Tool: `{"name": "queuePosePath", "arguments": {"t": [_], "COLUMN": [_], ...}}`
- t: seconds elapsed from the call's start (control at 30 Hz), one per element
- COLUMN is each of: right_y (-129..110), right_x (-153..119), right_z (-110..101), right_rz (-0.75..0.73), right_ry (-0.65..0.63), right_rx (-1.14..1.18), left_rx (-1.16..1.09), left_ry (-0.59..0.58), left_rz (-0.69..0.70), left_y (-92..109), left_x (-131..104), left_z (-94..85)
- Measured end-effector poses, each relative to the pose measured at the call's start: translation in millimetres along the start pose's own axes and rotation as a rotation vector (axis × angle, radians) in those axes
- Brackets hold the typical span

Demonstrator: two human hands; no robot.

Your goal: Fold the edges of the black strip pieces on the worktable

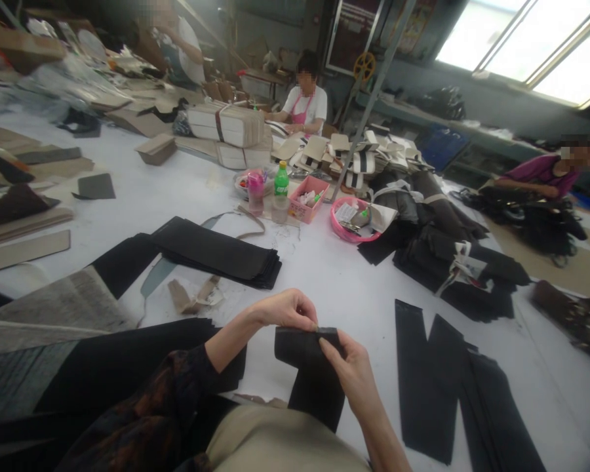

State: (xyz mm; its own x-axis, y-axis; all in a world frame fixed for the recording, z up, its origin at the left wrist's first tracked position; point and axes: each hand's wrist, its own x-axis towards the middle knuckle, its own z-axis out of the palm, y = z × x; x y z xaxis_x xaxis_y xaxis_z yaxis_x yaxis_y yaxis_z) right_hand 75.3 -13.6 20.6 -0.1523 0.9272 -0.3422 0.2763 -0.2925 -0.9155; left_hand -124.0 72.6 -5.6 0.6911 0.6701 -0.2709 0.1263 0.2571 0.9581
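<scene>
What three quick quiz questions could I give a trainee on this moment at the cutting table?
1. True or false: both hands grip the same black fabric piece.
2. Which thing stands upright by the pink box? A) a green bottle B) a steam iron C) a lamp
3. Fill in: the round basket beyond the box is coloured ____.

Key:
1. True. The left hand and the right hand pinch its folded top edge together.
2. A. The green bottle stands just left of the pink box on the white table.
3. Pink.
</scene>
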Motion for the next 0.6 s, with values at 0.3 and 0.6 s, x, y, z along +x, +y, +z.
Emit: {"name": "queuePosePath", "arguments": {"t": [0.3, 0.6], "right_y": [-0.2, 0.5], "right_x": [-7.7, -1.3], "right_z": [0.6, 2.9], "right_rz": [0.096, 0.093], "right_ry": [-0.061, -0.027], "right_rx": [0.164, 0.079], "left_rx": [0.062, 0.217], "left_ry": [0.195, 0.009], "left_rz": [0.022, 0.133], "left_y": [12.8, 3.8], "left_x": [-13.7, -4.0], "left_z": [-34.1, 5.7]}}
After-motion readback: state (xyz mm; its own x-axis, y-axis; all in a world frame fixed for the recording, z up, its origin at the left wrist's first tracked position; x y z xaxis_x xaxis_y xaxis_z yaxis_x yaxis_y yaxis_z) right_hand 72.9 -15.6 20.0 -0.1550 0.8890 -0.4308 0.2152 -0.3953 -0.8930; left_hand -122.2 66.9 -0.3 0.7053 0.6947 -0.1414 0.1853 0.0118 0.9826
